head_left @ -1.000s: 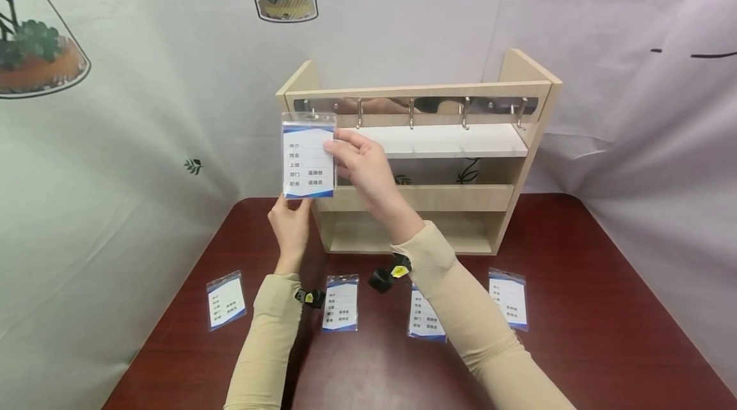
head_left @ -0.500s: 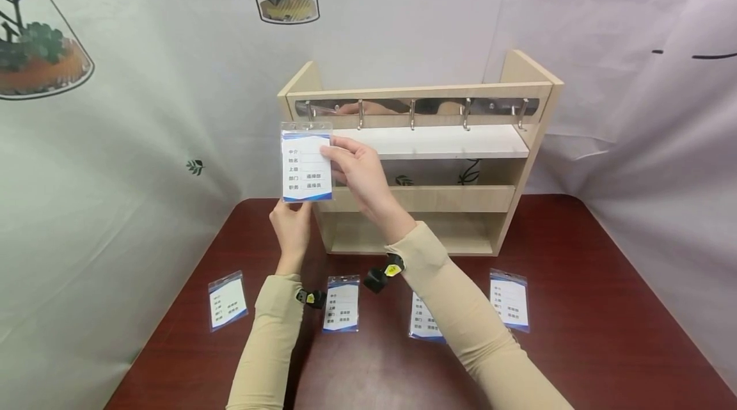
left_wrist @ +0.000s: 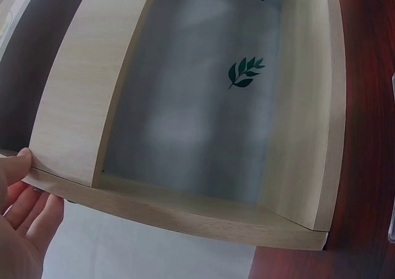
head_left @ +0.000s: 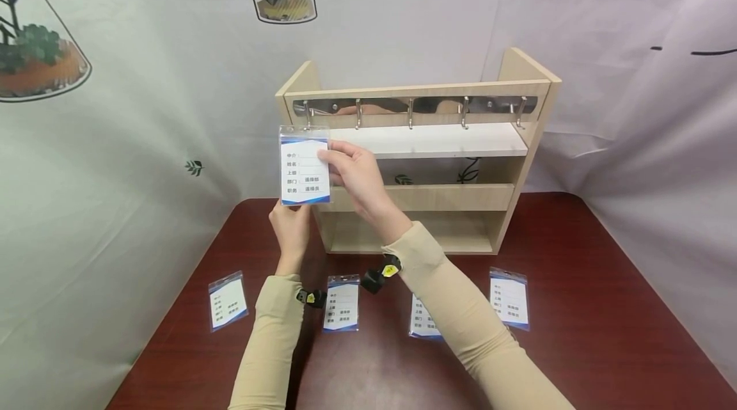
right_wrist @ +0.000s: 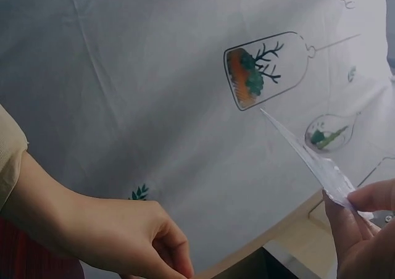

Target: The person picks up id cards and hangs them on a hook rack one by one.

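In the head view my right hand (head_left: pixel 361 178) pinches the right edge of a clear-sleeved name badge (head_left: pixel 305 170) between thumb and fingers. The badge hangs upright, its slotted top edge right at the lower end of the leftmost hook (head_left: pixel 308 114). Seen edge-on in the right wrist view, the badge sleeve (right_wrist: pixel 308 155) is a thin sheet between the fingertips. Lower down, my left hand (head_left: pixel 290 228) grips the left side panel of a wooden shelf (head_left: pixel 426 197); the left wrist view shows the thumb (left_wrist: pixel 17 166) on its front edge and fingers round the outside.
Several more badges lie on the dark red table: one at far left (head_left: pixel 228 301), one near the middle (head_left: pixel 341 304), one partly behind the right forearm (head_left: pixel 423 320), one at right (head_left: pixel 509 298). A metal strip (head_left: pixel 501 105) with several hooks crosses the shelf's top.
My right hand and the badge have moved down slightly, from level with the hook strip to the leftmost hook's lower end. The left hand has kept its grip on the shelf side.
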Tool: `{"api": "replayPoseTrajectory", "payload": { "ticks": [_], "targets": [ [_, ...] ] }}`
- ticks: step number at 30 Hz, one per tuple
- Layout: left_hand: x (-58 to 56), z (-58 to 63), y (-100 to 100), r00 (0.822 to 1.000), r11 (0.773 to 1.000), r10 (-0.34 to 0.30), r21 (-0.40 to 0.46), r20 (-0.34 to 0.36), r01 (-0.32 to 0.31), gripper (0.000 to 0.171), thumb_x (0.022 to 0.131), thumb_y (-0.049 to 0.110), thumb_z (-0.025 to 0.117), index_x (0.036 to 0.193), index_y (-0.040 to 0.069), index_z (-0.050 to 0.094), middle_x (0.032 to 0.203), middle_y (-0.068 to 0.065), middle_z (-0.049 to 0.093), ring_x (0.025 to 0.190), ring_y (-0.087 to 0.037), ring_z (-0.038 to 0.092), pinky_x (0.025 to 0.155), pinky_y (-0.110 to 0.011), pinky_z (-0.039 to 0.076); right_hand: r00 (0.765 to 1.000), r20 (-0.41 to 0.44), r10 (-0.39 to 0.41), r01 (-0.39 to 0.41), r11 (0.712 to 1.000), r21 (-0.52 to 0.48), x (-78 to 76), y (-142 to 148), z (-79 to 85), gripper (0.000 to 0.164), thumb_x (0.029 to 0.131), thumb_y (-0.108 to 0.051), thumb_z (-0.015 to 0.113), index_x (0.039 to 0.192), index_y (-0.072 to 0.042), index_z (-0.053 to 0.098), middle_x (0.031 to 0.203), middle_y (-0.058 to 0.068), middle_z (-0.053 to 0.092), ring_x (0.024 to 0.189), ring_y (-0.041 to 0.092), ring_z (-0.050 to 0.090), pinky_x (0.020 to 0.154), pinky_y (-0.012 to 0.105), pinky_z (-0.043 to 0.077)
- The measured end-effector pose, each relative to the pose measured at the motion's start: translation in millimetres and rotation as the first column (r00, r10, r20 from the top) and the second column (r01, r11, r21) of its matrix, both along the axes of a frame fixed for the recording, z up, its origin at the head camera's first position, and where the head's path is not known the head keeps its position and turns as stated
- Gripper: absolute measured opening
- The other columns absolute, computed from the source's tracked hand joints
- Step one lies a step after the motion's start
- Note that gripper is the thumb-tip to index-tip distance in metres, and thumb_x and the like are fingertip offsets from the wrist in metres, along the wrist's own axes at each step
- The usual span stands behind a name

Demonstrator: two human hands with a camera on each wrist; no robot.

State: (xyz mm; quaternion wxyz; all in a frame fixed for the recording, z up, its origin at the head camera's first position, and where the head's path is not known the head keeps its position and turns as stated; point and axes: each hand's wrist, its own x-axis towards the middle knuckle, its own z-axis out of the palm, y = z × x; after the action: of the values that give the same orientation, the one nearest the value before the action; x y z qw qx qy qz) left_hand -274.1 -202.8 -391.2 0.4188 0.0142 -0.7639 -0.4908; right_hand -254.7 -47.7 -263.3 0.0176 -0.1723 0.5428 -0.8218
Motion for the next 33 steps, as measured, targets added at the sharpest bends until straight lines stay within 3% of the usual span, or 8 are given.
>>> {"api": "replayPoseTrajectory", "payload": {
  "ticks": [13,19,27,33],
  "targets": [
    [-0.7,-0.3,2,1.000,1.000,0.008,0.007,0.002,-0.008,0.020,0.089,0.011,0.074,0.103,-0.003,0.073,0.087,-0.020,0.073,0.068,-0.021,0.052,0.060,-0.025,0.038,0.996,0.003,-0.093,0.092,0.993,0.072,2.3,-1,4.6,0.029,0.095,0.000,0.065,0.123,0.010,0.064,0.109,0.024,0.072,0.096,0.027,0.073,0.080,0.031,0.058],
    [-1.8,1.2,1,1.000,1.000,0.026,0.002,-0.007,-0.026,0.016,0.088,0.007,0.072,0.101,-0.002,0.073,0.091,-0.020,0.073,0.072,-0.025,0.054,0.065,-0.033,0.040,0.990,-0.014,-0.142,0.143,0.982,0.123,3.1,-3,6.6,0.034,0.094,-0.001,0.067,0.126,0.008,0.063,0.109,0.021,0.073,0.092,0.025,0.073,0.077,0.032,0.059],
    [-0.3,2.0,0,0.999,0.999,0.030,0.019,0.032,-0.031,0.017,0.084,0.005,0.070,0.100,0.001,0.072,0.095,-0.018,0.073,0.080,-0.029,0.057,0.072,-0.038,0.043,0.987,-0.031,-0.156,0.158,0.982,0.102,-0.8,-7,-0.3,0.033,0.095,0.001,0.066,0.126,0.009,0.063,0.113,0.023,0.071,0.098,0.030,0.072,0.077,0.032,0.059],
    [0.1,1.7,1,1.000,0.999,0.023,0.021,0.018,-0.024,0.018,0.087,0.007,0.072,0.104,0.003,0.074,0.100,-0.015,0.075,0.087,-0.028,0.062,0.078,-0.045,0.048,0.982,-0.059,-0.178,0.184,0.976,0.117,-1.3,-9,-3.9,0.031,0.094,0.000,0.067,0.125,0.008,0.064,0.112,0.021,0.072,0.095,0.026,0.073,0.075,0.031,0.059]
  ]
}}
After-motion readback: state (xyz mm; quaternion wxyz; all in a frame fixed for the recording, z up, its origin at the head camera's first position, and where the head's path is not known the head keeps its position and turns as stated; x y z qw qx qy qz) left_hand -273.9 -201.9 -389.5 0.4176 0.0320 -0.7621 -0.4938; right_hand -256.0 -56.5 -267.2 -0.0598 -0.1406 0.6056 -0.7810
